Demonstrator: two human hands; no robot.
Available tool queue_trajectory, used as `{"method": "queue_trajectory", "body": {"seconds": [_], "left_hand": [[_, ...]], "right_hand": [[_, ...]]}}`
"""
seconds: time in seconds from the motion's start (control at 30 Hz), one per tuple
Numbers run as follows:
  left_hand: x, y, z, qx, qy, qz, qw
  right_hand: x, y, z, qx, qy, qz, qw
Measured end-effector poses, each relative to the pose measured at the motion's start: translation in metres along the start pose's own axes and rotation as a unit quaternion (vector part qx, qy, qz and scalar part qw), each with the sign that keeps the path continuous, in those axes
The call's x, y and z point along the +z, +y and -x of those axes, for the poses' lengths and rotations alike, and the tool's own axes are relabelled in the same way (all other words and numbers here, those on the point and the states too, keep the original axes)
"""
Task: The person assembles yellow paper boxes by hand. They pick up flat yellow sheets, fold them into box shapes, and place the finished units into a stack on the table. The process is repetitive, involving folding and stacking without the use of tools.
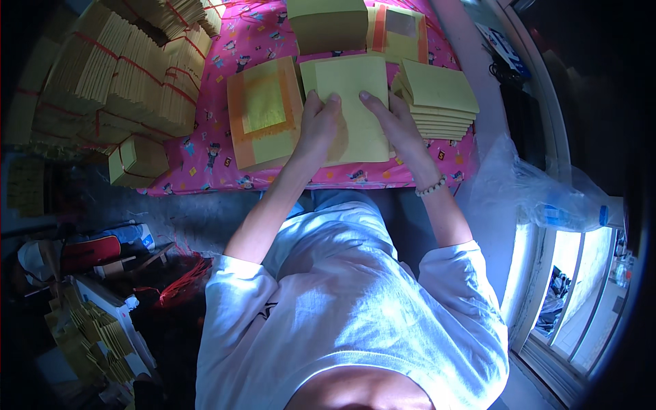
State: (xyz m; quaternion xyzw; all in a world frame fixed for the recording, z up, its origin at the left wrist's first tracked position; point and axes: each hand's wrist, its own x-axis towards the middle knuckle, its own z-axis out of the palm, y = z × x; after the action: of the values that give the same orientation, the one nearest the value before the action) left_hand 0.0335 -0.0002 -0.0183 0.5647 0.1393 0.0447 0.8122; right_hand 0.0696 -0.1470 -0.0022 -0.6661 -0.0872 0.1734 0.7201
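Note:
A folded piece of plain yellow paper (359,140) lies at the near middle of the table, between my hands. My left hand (320,126) grips its left side, thumb on top and fingers mostly hidden. My right hand (395,126) holds the right side the same way, the thumb pressing on the surface. Left of it is a yellow sheet with an orange border and a gold foil patch (266,113), partly under the folded paper. To the right, close by my right hand, sits a fanned stack of folded yellow paper (441,89).
A pink patterned cloth (212,147) covers the table. Farther back are a thick yellow paper block (328,31) and another orange-bordered sheet (389,44). Bundles tied with red string (130,75) pile up at the left. A clear plastic bag (519,184) hangs at the right.

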Motion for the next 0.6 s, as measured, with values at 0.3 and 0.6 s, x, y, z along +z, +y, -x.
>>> {"method": "queue_trajectory", "body": {"seconds": [0.3,0.6], "left_hand": [[-0.002,-0.009,0.006,0.131,0.021,-0.097,0.986],[0.000,-0.001,0.017,0.190,0.048,-0.149,0.969]], "right_hand": [[-0.003,0.011,0.006,-0.068,-0.013,0.016,0.997],[-0.005,0.009,0.013,-0.058,-0.007,0.006,0.998]]}}
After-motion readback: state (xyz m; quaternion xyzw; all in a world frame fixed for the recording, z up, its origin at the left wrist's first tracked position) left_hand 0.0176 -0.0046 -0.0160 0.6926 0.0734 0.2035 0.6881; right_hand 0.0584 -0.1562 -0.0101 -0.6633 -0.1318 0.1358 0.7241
